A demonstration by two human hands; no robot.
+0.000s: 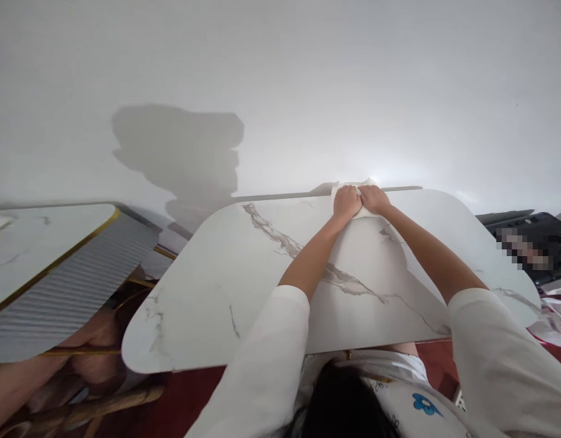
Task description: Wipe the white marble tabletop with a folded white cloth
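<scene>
A white cloth lies at the far edge of a white marble-patterned table, close against the wall. My left hand presses down on the cloth with its fingers curled into it. Right beside it, my right hand grips the same cloth, its fingers bent toward the left hand. Both arms stretch forward over the tabletop. Part of the cloth is hidden beneath the hands.
A white wall rises behind the table. At left stands a marble-topped cabinet with gold trim and a ribbed side. A black object, partly blurred, and a clear plastic bag are at right. A wooden piece shows lower left.
</scene>
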